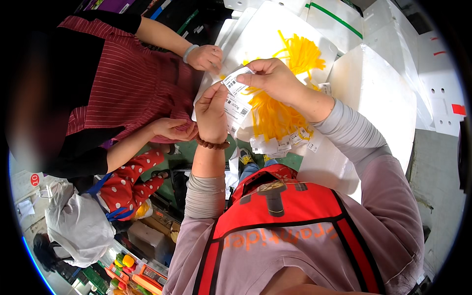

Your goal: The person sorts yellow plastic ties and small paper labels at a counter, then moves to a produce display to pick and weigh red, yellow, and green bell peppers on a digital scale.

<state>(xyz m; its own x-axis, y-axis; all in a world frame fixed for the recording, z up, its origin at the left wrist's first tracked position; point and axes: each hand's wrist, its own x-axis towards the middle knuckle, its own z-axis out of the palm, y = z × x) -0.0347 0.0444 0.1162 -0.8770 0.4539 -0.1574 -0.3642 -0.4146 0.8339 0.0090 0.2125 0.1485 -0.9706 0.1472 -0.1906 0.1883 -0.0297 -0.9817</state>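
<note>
Between my two hands is a white printed label (238, 82). My right hand (271, 79) pinches its right part with the thumb on top. My left hand (213, 110) pinches its lower left corner between thumb and finger. More labels in a strip (236, 110) hang just below it, beside my left hand. Under my right wrist lies a bundle of yellow ties (276, 116) with white labels at their lower ends. A second yellow bundle (302, 53) lies farther back on a white foam box lid (254, 35).
A co-worker in a striped red apron stands at the left, one hand (204, 58) close to the label. White foam boxes (372, 84) stand at the right, one with green tape. Lower left are a white plastic bag (79, 225), orange scales (149, 278) and bell peppers.
</note>
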